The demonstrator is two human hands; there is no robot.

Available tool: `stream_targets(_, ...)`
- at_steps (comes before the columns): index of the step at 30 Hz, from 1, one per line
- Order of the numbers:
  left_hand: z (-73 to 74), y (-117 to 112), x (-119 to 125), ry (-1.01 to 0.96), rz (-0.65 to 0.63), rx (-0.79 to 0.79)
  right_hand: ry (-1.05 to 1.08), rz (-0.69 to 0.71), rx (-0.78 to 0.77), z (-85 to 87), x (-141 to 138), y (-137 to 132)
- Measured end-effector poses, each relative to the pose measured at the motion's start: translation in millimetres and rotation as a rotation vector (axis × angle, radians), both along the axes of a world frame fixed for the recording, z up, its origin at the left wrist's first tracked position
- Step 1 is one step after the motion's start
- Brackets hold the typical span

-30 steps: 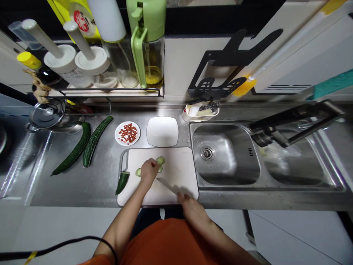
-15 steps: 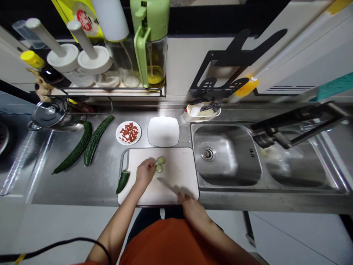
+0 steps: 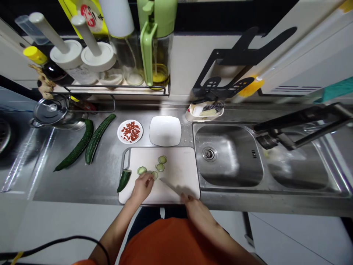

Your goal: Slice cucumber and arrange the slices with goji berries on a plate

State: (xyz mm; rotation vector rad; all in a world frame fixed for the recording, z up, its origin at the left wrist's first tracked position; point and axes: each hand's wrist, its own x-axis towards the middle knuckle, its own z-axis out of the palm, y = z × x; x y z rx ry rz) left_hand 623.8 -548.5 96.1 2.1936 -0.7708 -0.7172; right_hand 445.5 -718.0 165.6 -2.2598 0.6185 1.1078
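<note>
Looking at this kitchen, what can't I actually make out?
In the head view:
Handle of the knife: hidden by the right hand.
Whether the left hand grips the cucumber slice or merely touches it: fingers cover the contact.
Top of the green-capped bottle: cut off by the upper edge.
Part of the right sink: behind the faucet.
Pale stuff in that sink: too blurred to name.

Forearms [image 3: 117, 228] angled inward; left fingers [image 3: 149, 176] pinched; right fingers [image 3: 185, 198] curled, nearer torso [image 3: 165, 243].

Shiny metal sink [image 3: 231, 158], smooth metal knife [image 3: 170, 186], matt cutting board [image 3: 180, 162], rough-skinned cucumbers [image 3: 98, 138]
</note>
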Motion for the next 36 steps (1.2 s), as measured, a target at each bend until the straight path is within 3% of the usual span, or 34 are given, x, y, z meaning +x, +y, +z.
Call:
stream_targets(9, -4.0, -4, -2, 0.072, 0.189, 0.064, -0.004, 0.016, -0.015, 7.4, 8, 1)
stream_targets(15, 9.5, -17, 7, 0.007, 0.049, 0.117, 0.002, 0.026, -0.021, 7.2, 10, 2)
stream_targets(23, 15.4, -29, 17, -0.011, -0.052, 0.281, 0.011, 0.01, -0.021, 5.7, 9, 3)
stream_targets(28, 16.1, -25, 22, 0.064, -0.084, 0.21, -0.004, 0.023, -0.013, 4.4, 8, 3)
stream_targets(30, 11.7, -22, 22, 0.133, -0.025, 0.16, -0.013, 0.032, -0.025, 3.8, 7, 3)
stream_targets(36, -11.2, -17, 8, 0.486, 0.37, -0.006, -0.022, -0.002, -0.019, 6.0, 5, 2)
